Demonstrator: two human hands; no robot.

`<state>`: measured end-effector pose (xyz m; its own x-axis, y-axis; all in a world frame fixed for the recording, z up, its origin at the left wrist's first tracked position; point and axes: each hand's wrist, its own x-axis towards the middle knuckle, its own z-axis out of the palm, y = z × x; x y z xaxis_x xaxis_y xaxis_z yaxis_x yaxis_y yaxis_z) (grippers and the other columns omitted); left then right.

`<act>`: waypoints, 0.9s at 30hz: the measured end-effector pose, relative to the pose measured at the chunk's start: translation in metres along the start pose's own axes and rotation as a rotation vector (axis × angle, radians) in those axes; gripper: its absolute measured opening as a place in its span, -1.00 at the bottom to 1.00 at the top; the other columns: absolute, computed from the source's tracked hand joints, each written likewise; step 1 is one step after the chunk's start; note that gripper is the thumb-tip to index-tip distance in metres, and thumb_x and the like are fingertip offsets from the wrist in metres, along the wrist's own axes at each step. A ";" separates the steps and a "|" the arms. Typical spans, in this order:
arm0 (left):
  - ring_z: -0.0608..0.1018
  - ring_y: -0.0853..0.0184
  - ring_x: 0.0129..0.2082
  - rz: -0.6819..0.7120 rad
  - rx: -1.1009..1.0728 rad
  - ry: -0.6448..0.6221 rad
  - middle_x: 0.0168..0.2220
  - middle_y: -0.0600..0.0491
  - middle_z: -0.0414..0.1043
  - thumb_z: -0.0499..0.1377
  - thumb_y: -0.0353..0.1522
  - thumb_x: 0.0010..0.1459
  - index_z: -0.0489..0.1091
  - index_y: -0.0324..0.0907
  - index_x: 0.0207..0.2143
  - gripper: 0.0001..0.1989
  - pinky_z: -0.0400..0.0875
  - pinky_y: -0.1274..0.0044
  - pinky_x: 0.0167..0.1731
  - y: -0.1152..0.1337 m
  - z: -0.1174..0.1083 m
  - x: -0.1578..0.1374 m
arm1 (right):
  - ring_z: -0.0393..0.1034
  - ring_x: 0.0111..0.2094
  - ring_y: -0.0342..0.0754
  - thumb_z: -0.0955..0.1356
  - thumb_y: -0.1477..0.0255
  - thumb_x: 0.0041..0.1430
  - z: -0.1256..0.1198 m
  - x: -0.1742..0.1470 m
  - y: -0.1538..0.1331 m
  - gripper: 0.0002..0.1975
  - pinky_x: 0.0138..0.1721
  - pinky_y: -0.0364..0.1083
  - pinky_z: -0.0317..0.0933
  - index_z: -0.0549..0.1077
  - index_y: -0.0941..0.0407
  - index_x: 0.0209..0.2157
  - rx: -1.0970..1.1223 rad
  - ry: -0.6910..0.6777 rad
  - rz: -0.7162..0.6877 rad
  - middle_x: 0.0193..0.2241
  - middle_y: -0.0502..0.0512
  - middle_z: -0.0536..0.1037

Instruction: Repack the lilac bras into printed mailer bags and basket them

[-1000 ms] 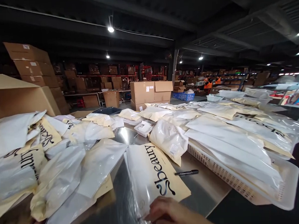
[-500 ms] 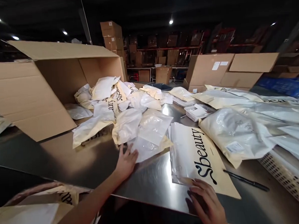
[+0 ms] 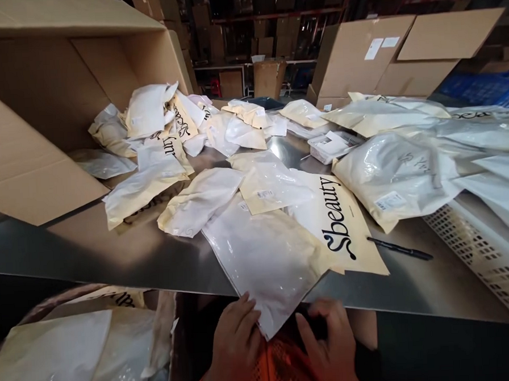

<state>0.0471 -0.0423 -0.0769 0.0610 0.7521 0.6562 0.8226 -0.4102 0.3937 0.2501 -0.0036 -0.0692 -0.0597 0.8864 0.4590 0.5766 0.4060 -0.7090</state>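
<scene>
A clear-and-cream plastic packaging bag [image 3: 266, 258] lies aslant on the metal table [image 3: 190, 262], its near corner sticking out past the front edge. My left hand [image 3: 238, 333] has its fingers closed on the left side of that corner. To the right of the corner is my right hand [image 3: 330, 337], slightly blurred, thumb and fingers apart, with nothing seen between them. Two smaller filled bags, a left one [image 3: 204, 199] and a right one [image 3: 273, 184], overlap the far end of the bag. Under its right side lies a flat printed "Sbeauty" bag [image 3: 354, 225].
A black marker pen [image 3: 400, 248] lies beside a white perforated basket [image 3: 475, 258]. Filled bags [image 3: 399, 177] are heaped at right. An open carton [image 3: 26, 162] with spilling bags stands left. Below the table edge, a container holds more bags [image 3: 54, 354].
My left hand has drawn the plastic bag towards me, over the table edge. My right hand has left the printed bag and moved left, near the corner. The view has tilted down.
</scene>
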 end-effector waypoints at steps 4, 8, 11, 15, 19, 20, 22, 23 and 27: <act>0.36 0.37 -0.50 -0.479 -0.360 -0.112 -0.55 0.07 0.27 0.24 -0.25 0.09 0.23 -0.18 -0.63 -0.67 0.21 0.54 -0.49 0.009 -0.001 -0.010 | 0.14 -0.53 -0.15 0.24 0.04 0.26 -0.006 -0.020 -0.003 -0.50 -0.50 -0.14 0.01 0.20 0.13 -0.58 0.313 -0.546 0.555 -0.60 -0.01 0.24; 0.27 0.44 -0.62 -1.091 -1.128 -0.433 -0.62 0.09 0.25 0.15 0.15 -0.02 0.27 -0.19 -0.61 -0.43 0.07 0.57 -0.60 0.018 0.017 -0.010 | 0.18 -0.51 -0.15 0.25 -0.08 0.18 0.013 -0.028 -0.014 -0.45 -0.46 -0.16 0.06 0.32 0.15 -0.48 0.758 -0.772 0.753 -0.56 0.00 0.33; 0.17 0.49 -0.76 -1.367 -1.254 -0.520 -0.77 0.15 0.15 0.24 0.15 -0.15 0.24 -0.19 -0.68 -0.41 -0.07 0.58 -0.68 0.026 0.037 -0.004 | 0.19 -0.56 -0.15 0.27 -0.09 0.15 0.027 -0.030 -0.016 -0.47 -0.51 -0.17 0.03 0.33 0.15 -0.46 0.848 -0.693 0.827 -0.61 -0.01 0.33; 0.10 0.52 -0.84 -1.348 -1.273 -0.623 -0.84 0.10 0.12 0.22 0.20 -0.22 0.29 -0.23 -0.78 -0.34 -0.24 0.55 -0.74 0.040 0.054 0.004 | 0.21 -0.58 -0.11 0.27 -0.04 0.11 0.023 -0.029 -0.009 -0.51 -0.53 -0.14 0.07 0.29 0.12 -0.56 0.851 -0.591 0.876 -0.65 0.02 0.34; 0.15 0.53 -0.80 -1.313 -1.294 -0.608 -0.80 0.07 0.20 0.33 0.08 -0.27 0.33 -0.26 -0.77 -0.42 -0.16 0.57 -0.71 0.056 0.062 0.012 | 0.23 -0.55 -0.07 0.32 0.12 -0.02 0.006 -0.030 -0.002 -0.62 -0.46 -0.11 0.15 0.30 0.13 -0.65 0.794 -0.411 0.882 -0.66 0.05 0.36; 0.14 0.53 -0.80 -1.316 -1.290 -0.567 -0.82 0.09 0.17 0.33 0.05 -0.25 0.30 -0.25 -0.80 -0.44 -0.15 0.58 -0.70 0.058 0.063 0.015 | 0.17 -0.59 -0.11 0.33 0.15 -0.05 0.000 -0.031 0.000 -0.63 -0.49 -0.12 0.13 0.26 0.12 -0.69 0.827 -0.341 0.908 -0.71 0.02 0.31; 0.10 0.54 -0.80 -1.333 -1.268 -0.437 -0.85 0.14 0.06 0.28 0.01 -0.19 0.19 -0.19 -0.86 -0.44 -0.14 0.57 -0.70 0.055 0.061 0.022 | 0.00 -0.68 -0.18 0.34 0.20 -0.09 -0.014 -0.031 0.006 -0.60 -0.57 -0.13 0.07 0.10 0.08 -0.74 0.986 -0.184 0.987 -0.78 -0.06 0.13; 0.08 0.54 -0.80 -1.345 -1.251 -0.350 -0.86 0.16 0.00 0.24 0.00 -0.16 0.13 -0.17 -0.87 -0.44 -0.13 0.57 -0.70 0.050 0.058 0.026 | -0.08 -0.71 -0.21 0.34 0.23 -0.09 -0.023 -0.029 0.011 -0.56 -0.60 -0.13 0.05 0.00 0.07 -0.74 1.078 -0.099 1.028 -0.80 -0.10 0.04; 0.06 0.54 -0.77 -1.376 -1.154 -0.022 -0.80 0.22 -0.05 0.16 -0.07 -0.13 0.00 -0.12 -0.80 -0.52 -0.01 0.61 -0.70 0.010 0.022 0.030 | -0.17 -0.73 -0.25 0.36 0.36 -0.19 -0.066 -0.011 0.037 -0.44 -0.63 -0.14 0.08 -0.22 0.11 -0.70 1.170 0.185 1.053 -0.80 -0.12 -0.11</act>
<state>0.0701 -0.0122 -0.0675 -0.2420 0.8311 -0.5007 -0.4845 0.3436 0.8045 0.3264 -0.0132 -0.0655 0.0907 0.8672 -0.4896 -0.6313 -0.3302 -0.7017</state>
